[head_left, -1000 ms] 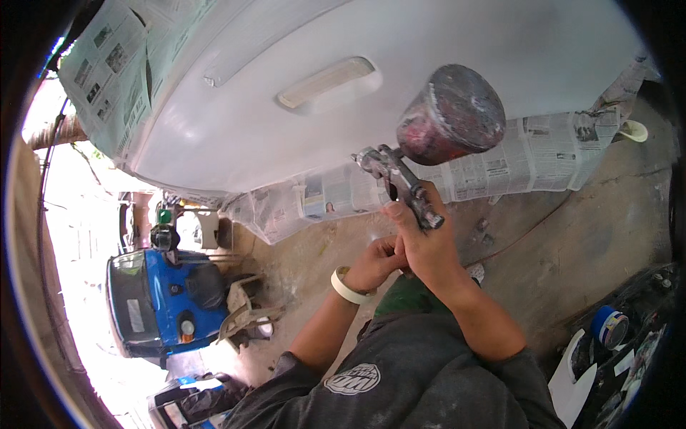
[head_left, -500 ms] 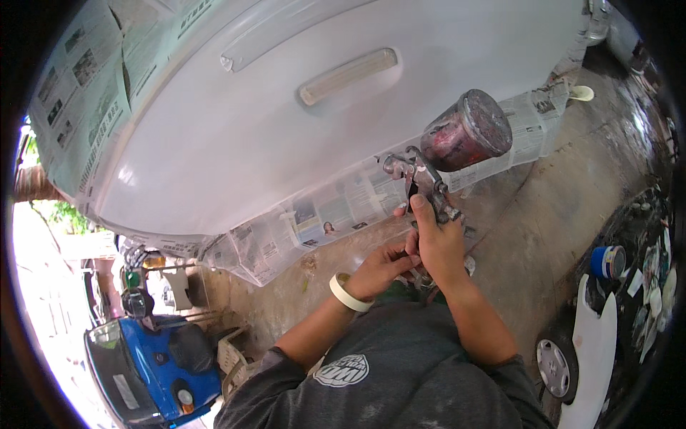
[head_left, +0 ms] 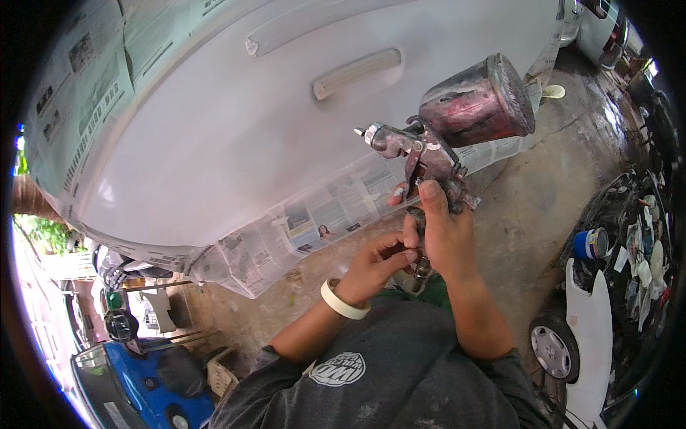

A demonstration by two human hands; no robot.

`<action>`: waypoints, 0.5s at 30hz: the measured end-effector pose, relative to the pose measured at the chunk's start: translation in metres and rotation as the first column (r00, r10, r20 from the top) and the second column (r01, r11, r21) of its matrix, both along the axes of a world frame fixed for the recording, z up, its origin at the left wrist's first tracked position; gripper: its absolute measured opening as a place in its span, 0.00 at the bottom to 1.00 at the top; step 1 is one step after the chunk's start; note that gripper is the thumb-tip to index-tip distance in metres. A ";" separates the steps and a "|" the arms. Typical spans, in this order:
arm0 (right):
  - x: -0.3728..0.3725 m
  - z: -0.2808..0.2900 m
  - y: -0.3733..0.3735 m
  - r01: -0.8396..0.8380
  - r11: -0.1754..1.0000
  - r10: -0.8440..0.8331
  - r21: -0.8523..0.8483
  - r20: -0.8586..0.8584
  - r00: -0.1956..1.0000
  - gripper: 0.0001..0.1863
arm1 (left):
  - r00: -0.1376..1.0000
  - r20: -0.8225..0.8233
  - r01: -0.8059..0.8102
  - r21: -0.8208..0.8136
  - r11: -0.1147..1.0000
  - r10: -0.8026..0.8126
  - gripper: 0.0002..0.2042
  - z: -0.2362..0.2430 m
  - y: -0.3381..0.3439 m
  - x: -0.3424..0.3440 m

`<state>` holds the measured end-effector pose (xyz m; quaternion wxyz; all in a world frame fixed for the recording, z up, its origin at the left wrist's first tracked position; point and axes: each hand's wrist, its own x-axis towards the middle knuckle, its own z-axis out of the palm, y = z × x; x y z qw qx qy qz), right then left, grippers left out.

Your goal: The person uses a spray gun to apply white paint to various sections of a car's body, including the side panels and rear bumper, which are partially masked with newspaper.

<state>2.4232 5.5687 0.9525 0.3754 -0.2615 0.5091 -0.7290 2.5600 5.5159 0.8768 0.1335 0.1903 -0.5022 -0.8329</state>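
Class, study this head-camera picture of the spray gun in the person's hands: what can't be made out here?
- Head view: the spray gun handle's lower end, hidden by the right hand.
- What the left hand fingertips pinch, covered by both hands.
- The cup contents, behind its paint-stained wall.
- The car panel top, cut off by the edge.

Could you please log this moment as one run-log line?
right hand: grips spray gun | left hand: at gun's base | cup: on top | nozzle: toward white panel

White car panel (head_left: 214, 136), red-stained spray gun cup (head_left: 475, 104), cream wristband (head_left: 343, 300), blue vehicle (head_left: 136, 379)
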 end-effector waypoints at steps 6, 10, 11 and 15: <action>0.001 -0.017 0.008 0.162 0.975 -0.148 0.154 -0.097 0.984 0.18 | 0.996 0.054 0.068 0.056 0.996 -0.071 0.17 -0.015 0.014 0.002; 0.010 -0.022 0.014 0.303 0.933 -0.221 0.195 -0.357 0.908 0.16 | 0.984 0.121 0.130 0.001 0.991 -0.130 0.19 -0.027 0.023 0.008; 0.011 -0.022 0.014 0.332 0.921 -0.222 0.205 -0.427 0.877 0.16 | 0.980 0.139 0.147 -0.017 0.989 -0.143 0.19 -0.028 0.024 0.008; 0.010 -0.031 0.004 0.217 0.973 -0.151 0.076 -0.503 0.851 0.16 | 0.953 0.241 0.237 -0.204 0.950 -0.186 0.18 -0.039 0.026 0.014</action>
